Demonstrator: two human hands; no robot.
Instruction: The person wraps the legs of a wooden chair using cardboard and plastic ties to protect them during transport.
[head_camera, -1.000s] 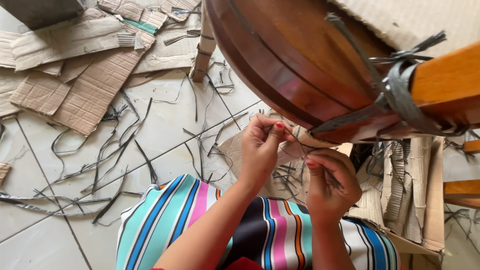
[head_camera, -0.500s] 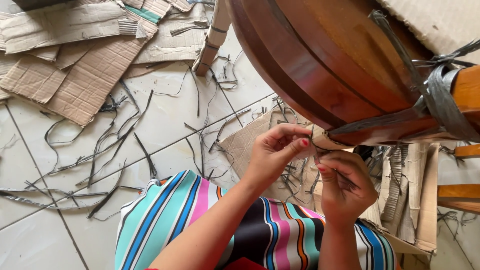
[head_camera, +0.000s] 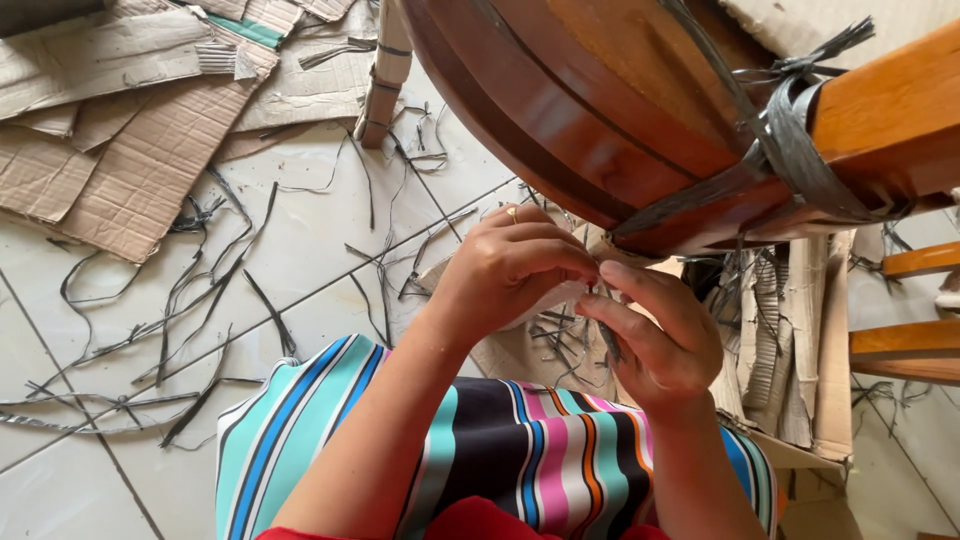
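A: Strap (head_camera: 600, 330), dark grey, thin, flat plastic band; one short length, running down from the lower rim of the round wooden piece (head_camera: 590, 110) into the gap between both hands. Location?

B: Just under that rim, above the striped cloth (head_camera: 520, 460) over the lap. Pinched by left hand (head_camera: 510, 265), fingertips pressed together around a pale scrap and the strap's upper part; ring on one finger. Pinched lower down by right hand (head_camera: 655, 335), thumb and forefinger closed on it, other fingers curled.

A: Round wooden piece, material and finish?

B: Wood, reddish-brown, glossy, curved edge with stepped grooves. Bound to an orange-brown wooden bar (head_camera: 890, 120) at top right by several turns of the same grey strapping (head_camera: 800, 150), knotted, loose ends frayed and sticking up.

A: Floor?

B: Tile floor (head_camera: 90, 460), pale, smooth, with thin diagonal grout lines. Strewn with cut strap offcuts (head_camera: 190, 300), dark, curled and kinked, mostly toward the left edge and centre.

A: Cardboard?

B: Corrugated cardboard sheets (head_camera: 140, 170), brown, torn, flattened, ribbed surface showing; heaped at the top left corner of the floor. More cardboard (head_camera: 800, 350), folded and upright, at the right edge, with tangled strap pieces lying in it.

A: Other wood?

B: Pale wooden leg (head_camera: 385, 70), straight, ringed with dark bands, at top centre. Two orange wooden rails (head_camera: 905, 350) at the right edge, level, one above the other.

A: Cloth?

B: Striped fabric: turquoise, white, black, pink, orange, blue; smooth, draped.
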